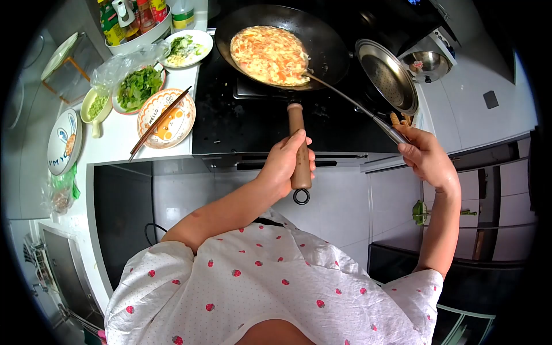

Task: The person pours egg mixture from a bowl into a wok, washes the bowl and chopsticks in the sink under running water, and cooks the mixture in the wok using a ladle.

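A dark wok (pixel 328 43) rests on the black stove, with an orange and yellow egg-like mixture (pixel 267 54) spread over its left part. My left hand (pixel 289 161) is wrapped round the wok's wooden handle (pixel 296 123), which points toward me. Farther right, my right hand (pixel 428 158) grips the metal handle of a long utensil (pixel 362 109). The tip of that utensil reaches the right edge of the mixture, and its head is hidden there.
A perforated steamer pan (pixel 386 77) sits right of the wok, near a metal bowl (pixel 425 66). On the left counter are a bear-patterned plate (pixel 172 123) with chopsticks (pixel 161 122), chopped greens (pixel 140 87), a small green dish (pixel 98 106) and several bottles (pixel 144 17).
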{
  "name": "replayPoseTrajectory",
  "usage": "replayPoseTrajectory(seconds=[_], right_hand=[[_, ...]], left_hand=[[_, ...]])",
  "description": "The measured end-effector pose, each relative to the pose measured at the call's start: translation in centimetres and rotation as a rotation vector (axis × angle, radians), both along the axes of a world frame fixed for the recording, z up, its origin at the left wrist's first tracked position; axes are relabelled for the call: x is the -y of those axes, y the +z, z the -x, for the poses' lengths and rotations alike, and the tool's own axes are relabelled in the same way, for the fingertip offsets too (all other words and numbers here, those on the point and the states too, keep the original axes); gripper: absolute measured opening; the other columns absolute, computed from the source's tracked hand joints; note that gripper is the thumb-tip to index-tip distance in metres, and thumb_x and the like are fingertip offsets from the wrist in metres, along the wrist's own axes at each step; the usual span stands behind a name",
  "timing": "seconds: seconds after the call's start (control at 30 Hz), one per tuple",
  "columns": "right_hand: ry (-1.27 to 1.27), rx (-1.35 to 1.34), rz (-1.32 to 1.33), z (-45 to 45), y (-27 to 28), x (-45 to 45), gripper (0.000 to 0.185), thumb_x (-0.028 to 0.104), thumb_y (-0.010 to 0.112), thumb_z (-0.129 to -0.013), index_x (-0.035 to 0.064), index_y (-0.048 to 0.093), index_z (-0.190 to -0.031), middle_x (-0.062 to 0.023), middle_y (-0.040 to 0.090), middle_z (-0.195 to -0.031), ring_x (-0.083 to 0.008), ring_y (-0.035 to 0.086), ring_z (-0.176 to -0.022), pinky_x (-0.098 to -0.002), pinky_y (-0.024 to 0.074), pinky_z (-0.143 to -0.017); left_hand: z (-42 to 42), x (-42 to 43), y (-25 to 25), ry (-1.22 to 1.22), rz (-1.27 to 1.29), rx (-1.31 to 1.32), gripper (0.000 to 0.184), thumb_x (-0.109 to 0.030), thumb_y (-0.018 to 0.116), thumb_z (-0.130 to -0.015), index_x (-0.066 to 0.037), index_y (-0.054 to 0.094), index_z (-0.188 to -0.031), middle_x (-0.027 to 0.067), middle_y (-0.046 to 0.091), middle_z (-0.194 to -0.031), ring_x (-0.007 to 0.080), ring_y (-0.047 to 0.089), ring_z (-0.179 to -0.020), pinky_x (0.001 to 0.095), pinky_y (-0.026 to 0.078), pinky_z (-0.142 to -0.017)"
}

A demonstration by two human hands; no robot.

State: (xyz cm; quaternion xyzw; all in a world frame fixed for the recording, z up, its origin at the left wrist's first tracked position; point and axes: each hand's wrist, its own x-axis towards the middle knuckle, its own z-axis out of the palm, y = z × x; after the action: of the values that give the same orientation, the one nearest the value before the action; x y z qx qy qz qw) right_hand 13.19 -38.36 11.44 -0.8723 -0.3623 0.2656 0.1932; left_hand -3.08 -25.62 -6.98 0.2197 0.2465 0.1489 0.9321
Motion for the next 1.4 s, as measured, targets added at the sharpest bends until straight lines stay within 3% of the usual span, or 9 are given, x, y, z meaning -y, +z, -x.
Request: replayPoseTrajectory(seconds=[0.23, 0.4, 0.7, 0.87, 0.97, 1.07, 1.17, 1.2, 1.4], right_hand=[[-0.126, -0.506, -0.162, -0.9, -2.1, -1.3, 0.038, 0.015, 0.054, -0.088, -0.0048, 0.047, -0.119, 0.0017, 0.043, -0.055, -0.0022, 0.031, -0.036, -0.0164, 0.0231, -0.03], [-0.136, -0.593, -0.288, -0.3, -3.8, -1.3, 0.036, 0.016, 0.051, -0.089, -0.0038, 0.048, -0.118, 0.0008, 0.045, -0.055, -0.0014, 0.031, -0.036, -0.0154, 0.0241, -0.03], [0.011, 0.121, -0.355, -1.2, -6.8, -0.9, 0.034, 0.01, 0.055, -0.085, -0.0014, 0.052, -0.117, 0.0, 0.051, -0.063, -0.0075, 0.042, -0.045, -0.024, 0.0371, -0.045], [0.113, 0.696, -0.285, -1.4, -8.1, -2.1, 0.033, 0.007, 0.058, -0.08, 0.0038, 0.055, -0.113, -0.0211, 0.059, -0.069, -0.0364, 0.06, -0.069, -0.039, 0.0461, -0.063], [0.165, 0.77, -0.233, -1.7, -8.4, -2.9, 0.034, 0.008, 0.057, -0.081, 0.0027, 0.054, -0.114, -0.0232, 0.059, -0.073, -0.037, 0.06, -0.071, -0.0407, 0.0461, -0.063], [0.274, 0.708, -0.31, -2.0, -9.3, -3.4, 0.036, 0.011, 0.056, -0.083, 0.0001, 0.051, -0.117, -0.0184, 0.06, -0.068, -0.03, 0.059, -0.056, -0.0365, 0.0458, -0.056], [0.019, -0.065, -0.24, -1.0, -8.8, -4.1, 0.037, 0.013, 0.054, -0.085, -0.0029, 0.049, -0.119, -0.0068, 0.054, -0.061, -0.0146, 0.048, -0.042, -0.0292, 0.0401, -0.043], [-0.117, -0.235, -0.2, 0.2, -7.7, -4.4, 0.037, 0.014, 0.052, -0.088, -0.0039, 0.047, -0.12, 0.0022, 0.044, -0.06, -0.0032, 0.033, -0.04, -0.0204, 0.0302, -0.036], [-0.232, -0.622, -0.356, 0.0, -8.6, -3.2, 0.035, 0.015, 0.048, -0.09, -0.0012, 0.047, -0.121, 0.0027, 0.043, -0.056, -0.0007, 0.027, -0.036, -0.0149, 0.025, -0.031]], left_hand=[[0.1, -0.1, 0.0, -0.003, -0.006, 0.001, 0.033, -0.039, 0.05, -0.089, -0.006, 0.048, -0.097, 0.005, 0.052, -0.07, 0.0154, 0.052, -0.057, 0.0309, 0.046, -0.05], [0.2, 0.0, 0.1, -0.001, -0.003, 0.0, 0.033, -0.038, 0.05, -0.089, -0.006, 0.048, -0.097, 0.0047, 0.053, -0.07, 0.0151, 0.053, -0.058, 0.0307, 0.046, -0.05], [0.2, 0.1, 0.2, 0.007, -0.014, -0.022, 0.033, -0.039, 0.05, -0.089, -0.007, 0.049, -0.096, 0.0042, 0.052, -0.069, 0.0146, 0.053, -0.058, 0.0301, 0.046, -0.05], [0.1, 0.1, 0.0, 0.013, -0.014, 0.0, 0.032, -0.039, 0.05, -0.089, -0.007, 0.049, -0.095, 0.0043, 0.053, -0.069, 0.0145, 0.053, -0.057, 0.0298, 0.046, -0.049], [0.0, 0.2, 0.0, 0.015, -0.015, -0.006, 0.033, -0.039, 0.05, -0.089, -0.007, 0.049, -0.095, 0.0045, 0.053, -0.069, 0.0144, 0.053, -0.056, 0.0297, 0.046, -0.049], [0.1, 0.1, -0.1, 0.013, -0.019, -0.004, 0.033, -0.039, 0.05, -0.089, -0.007, 0.049, -0.095, 0.0045, 0.053, -0.069, 0.0142, 0.053, -0.056, 0.0295, 0.046, -0.049], [0.0, 0.2, -0.2, 0.011, -0.021, 0.004, 0.032, -0.039, 0.05, -0.089, -0.007, 0.049, -0.095, 0.0042, 0.053, -0.069, 0.0142, 0.053, -0.056, 0.0294, 0.046, -0.049], [0.0, 0.2, -0.2, 0.011, -0.021, 0.0, 0.032, -0.039, 0.049, -0.089, -0.007, 0.049, -0.095, 0.0042, 0.053, -0.069, 0.0142, 0.053, -0.057, 0.0294, 0.046, -0.049], [0.2, 0.1, 0.0, 0.006, -0.024, -0.004, 0.032, -0.039, 0.05, -0.089, -0.007, 0.049, -0.095, 0.0041, 0.053, -0.069, 0.0141, 0.052, -0.057, 0.0294, 0.046, -0.049]])
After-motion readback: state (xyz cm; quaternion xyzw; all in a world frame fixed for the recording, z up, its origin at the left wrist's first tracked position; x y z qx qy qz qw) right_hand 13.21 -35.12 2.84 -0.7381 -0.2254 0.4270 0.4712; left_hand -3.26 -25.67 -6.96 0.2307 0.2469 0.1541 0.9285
